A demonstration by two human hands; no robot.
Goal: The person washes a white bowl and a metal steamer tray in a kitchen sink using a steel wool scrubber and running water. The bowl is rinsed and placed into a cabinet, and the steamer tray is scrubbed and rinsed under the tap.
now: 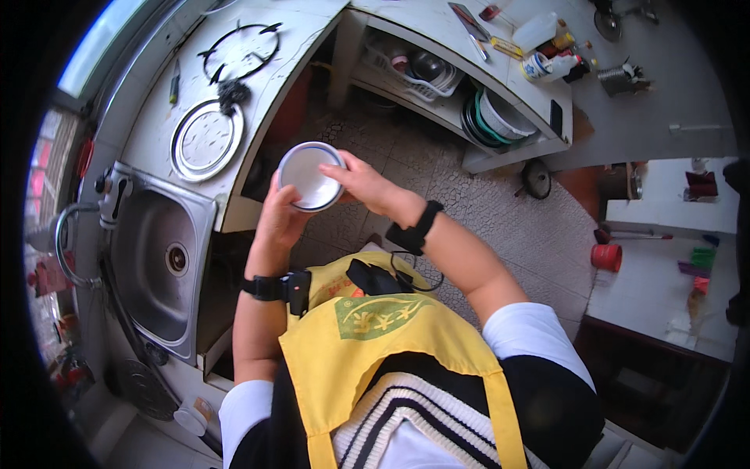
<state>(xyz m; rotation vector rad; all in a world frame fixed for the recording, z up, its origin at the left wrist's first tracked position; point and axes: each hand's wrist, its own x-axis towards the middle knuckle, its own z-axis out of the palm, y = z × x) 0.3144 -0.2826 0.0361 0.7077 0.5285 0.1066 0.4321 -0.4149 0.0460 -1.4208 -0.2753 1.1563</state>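
Both of my hands hold a white bowl (pixel 310 179) with a blue band at its rim, its open side tilted up towards me. My left hand (pixel 280 217) grips the lower left side, the thumb over the rim. On the right side, my right hand (pixel 369 184) has its thumb over the rim and its fingers behind, partly hidden. The bowl is in the air above the floor, just off the counter's edge. No food or liquid can be made out inside it.
A steel sink (pixel 153 264) with a curved faucet (pixel 63 246) is at left. On the counter lie a steel plate (pixel 208 140), a dark scouring pad (pixel 233 95), a knife (pixel 174 82) and a burner ring (pixel 241 53). A shelf ahead holds a white basket (pixel 433 91) and stacked basins (pixel 489 117).
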